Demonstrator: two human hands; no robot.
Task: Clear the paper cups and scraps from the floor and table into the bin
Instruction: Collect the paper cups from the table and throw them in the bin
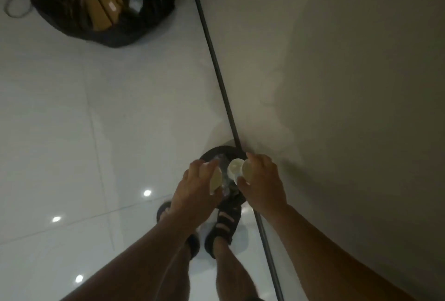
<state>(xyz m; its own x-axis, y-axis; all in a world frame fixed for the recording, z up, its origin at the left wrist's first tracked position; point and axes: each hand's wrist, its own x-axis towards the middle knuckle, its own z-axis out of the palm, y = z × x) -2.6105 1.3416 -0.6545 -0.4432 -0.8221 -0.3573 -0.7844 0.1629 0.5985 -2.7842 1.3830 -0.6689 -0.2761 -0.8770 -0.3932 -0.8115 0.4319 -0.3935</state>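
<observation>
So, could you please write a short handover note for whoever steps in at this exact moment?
Left hand: grips the left cup above the bin.
Right hand: grips the right cup. A third cup is beside it; I cannot tell whether it is held or already in the bin.
The bin stands on the floor against the wall, in front of the feet.
Done: the cups are at the bin.
Left: drop them in, then check the table, which is out of view.
</observation>
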